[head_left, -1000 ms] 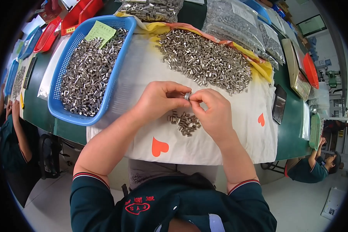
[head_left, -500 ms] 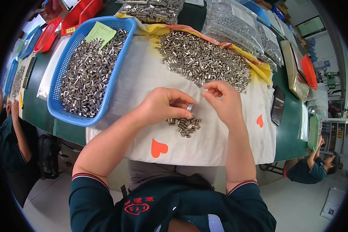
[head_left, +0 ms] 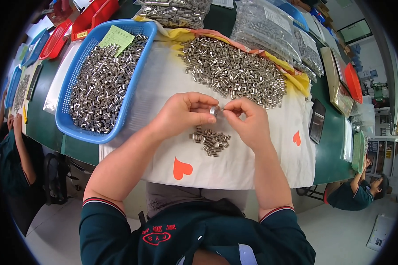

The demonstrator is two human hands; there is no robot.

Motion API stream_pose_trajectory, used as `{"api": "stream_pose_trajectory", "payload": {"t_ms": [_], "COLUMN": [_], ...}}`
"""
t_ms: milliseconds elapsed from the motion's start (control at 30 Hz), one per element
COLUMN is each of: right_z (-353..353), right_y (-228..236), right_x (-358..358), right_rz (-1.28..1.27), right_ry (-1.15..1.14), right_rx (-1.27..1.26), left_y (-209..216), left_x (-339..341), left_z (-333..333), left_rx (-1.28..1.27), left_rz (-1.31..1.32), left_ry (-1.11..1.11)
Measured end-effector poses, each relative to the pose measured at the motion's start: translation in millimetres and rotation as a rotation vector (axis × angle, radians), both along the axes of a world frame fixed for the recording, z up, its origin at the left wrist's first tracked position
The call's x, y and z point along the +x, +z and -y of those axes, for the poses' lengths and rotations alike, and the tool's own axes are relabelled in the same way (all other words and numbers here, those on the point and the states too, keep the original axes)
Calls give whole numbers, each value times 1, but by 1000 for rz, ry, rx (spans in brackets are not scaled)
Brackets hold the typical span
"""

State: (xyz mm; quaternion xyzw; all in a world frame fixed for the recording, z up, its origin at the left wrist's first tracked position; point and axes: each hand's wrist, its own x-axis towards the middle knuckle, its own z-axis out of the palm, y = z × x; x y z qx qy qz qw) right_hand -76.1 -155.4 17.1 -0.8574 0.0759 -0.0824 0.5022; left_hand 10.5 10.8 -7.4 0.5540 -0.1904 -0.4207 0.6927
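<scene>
Between the thumb and fingers of my left hand [head_left: 177, 114] is a short, round, shiny metal piece [head_left: 213, 110], its exact kind not clear. My right hand [head_left: 251, 120] is closed in a pinch right beside it, thumb and forefinger together at a tiny bright bit that I cannot make out. Just below both hands lies a small heap of short metal sleeves [head_left: 213, 142] on the white cloth [head_left: 243, 163]. Beyond them a large spread of similar metal sleeves [head_left: 236, 66] covers the far part of the cloth.
At the left stands a blue plastic basket [head_left: 63, 106] full of metal sleeves, with a green slip [head_left: 117, 39] on top. Clear bags of metal parts [head_left: 265, 28] lie at the back. A dark phone-like slab [head_left: 317, 121] rests at the right. Other people sit at both sides.
My right hand has moved left and down from the large spread to the piece in my left hand. My left hand has risen slightly, turning the metal piece.
</scene>
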Motion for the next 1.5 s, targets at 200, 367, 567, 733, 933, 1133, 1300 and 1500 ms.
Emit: {"api": "stream_pose_trajectory", "payload": {"t_ms": [200, 367, 567, 733, 933, 1133, 1300, 1500], "right_z": [-10, -19, -17, 1, 22, 5, 4, -3], "right_y": [3, -6, -9, 6, -13, -28, -27, -6], "right_x": [-3, -3, -5, -5, 12, 21, 11, 5], "right_rz": [126, 403, 346, 12, -22, 134, 84, 40], "right_ry": [71, 55, 78, 94, -118, -78, -78, -39], "right_rx": [-38, -457, -438, -53, -132, -668, -702, 8], "left_y": [-2, -4, 1, 4, 7, 7, 0, -4], "left_x": [1, -3, -5, -6, -9, -8, -6, 1], "left_z": [-1, 0, 0, 1, 1, -2, 0, -2], "left_rx": [-1, 35, 178, 112, 172, 150, 70, -41], "left_rz": [4, 46, 180, 142, 312, 267, 162, -30], "left_ry": [3, 23, 53, -23, -186, -181, -129, -11]}}
